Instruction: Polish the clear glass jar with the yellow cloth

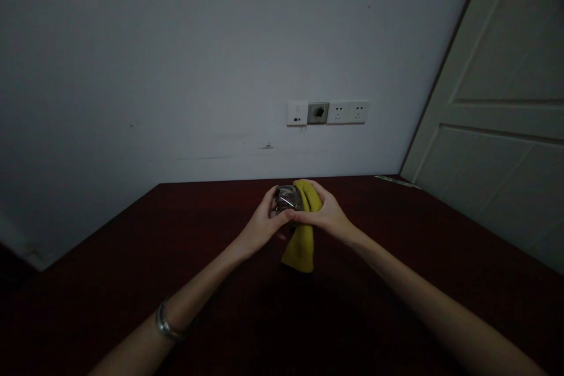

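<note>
My left hand (263, 219) is wrapped round a small clear glass (288, 196), tilted on its side above the table (211, 258). My right hand (328, 213) grips a yellow cloth (302, 249) and presses it against the right end of the glass. The cloth is bunched under the fingers, and its loose end hangs down below my hands. Both thumbs nearly meet at the near side of the glass. The cloth and fingers hide the right end of the glass, so I cannot tell whether any cloth is inside it.
A dark red tabletop runs up to a pale wall (220, 70). Wall sockets (346, 112) sit above the table's back edge. A white panelled door (497, 129) stands along the right side. Near the back right corner lies a thin flat strip (396, 181).
</note>
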### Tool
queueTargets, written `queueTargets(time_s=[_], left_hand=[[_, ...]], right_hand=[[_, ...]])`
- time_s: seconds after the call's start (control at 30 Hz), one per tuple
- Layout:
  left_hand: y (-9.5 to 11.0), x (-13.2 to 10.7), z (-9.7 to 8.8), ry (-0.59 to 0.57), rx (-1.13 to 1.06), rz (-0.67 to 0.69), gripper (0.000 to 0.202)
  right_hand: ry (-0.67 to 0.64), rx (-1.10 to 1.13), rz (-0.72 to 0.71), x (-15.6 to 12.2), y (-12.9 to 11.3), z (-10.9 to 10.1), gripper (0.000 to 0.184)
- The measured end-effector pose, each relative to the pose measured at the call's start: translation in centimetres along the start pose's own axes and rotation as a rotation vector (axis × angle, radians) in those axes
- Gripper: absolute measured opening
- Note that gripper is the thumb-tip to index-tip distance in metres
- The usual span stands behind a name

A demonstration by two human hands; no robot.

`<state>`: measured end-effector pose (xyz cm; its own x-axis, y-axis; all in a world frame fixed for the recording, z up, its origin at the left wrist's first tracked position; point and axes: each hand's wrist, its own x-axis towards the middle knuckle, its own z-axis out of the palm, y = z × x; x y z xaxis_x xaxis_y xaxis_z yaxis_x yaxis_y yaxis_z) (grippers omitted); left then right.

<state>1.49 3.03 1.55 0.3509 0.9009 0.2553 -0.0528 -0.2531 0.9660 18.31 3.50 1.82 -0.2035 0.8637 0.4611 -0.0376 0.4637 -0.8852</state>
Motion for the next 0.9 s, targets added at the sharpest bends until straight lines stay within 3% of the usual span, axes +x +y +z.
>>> queueTargets(time_s=[0.1,0.23,0.4,0.6,0.7,0.8,0.9], left_hand=[[-0.4,0.3,0.1,-0.079,-0.093,0.027,0.077],[-1.1,0.7,0.2,-0.040,-0.123,-0.001,0.070],[-1.8,0.7,0.5,0.032,-0.087,-0.024,0.064],[-2.4,0.6,0.4,-0.004,-0.018,0.085,0.063],[-2.5,0.5,0.2,-0.057,0.096,0.162,0.071],[-2.7,0.4,0.2,-0.065,0.246,0.225,0.079],[-2.9,0.3,0.3,-0.053,0.343,0.251,0.079]], right_hand=[[-0.003,-0.010,0.011,0.2,0.0,-0.2,0.059],[-0.067,-0.081,0.011,0.2,-0.2,-0.8,0.056],[-0.127,-0.339,-0.056,-0.2,-0.6,-1.2,0.040],[0.052,-0.487,-0.285,-0.5,0.1,-0.7,0.032],[0.069,-0.515,-0.388,-0.5,0.0,-0.8,0.029],[-0.034,-0.587,-0.550,-0.6,-0.9,-1.2,0.029],[-0.236,-0.679,-0.658,-0.8,-2.1,-1.5,0.032]])
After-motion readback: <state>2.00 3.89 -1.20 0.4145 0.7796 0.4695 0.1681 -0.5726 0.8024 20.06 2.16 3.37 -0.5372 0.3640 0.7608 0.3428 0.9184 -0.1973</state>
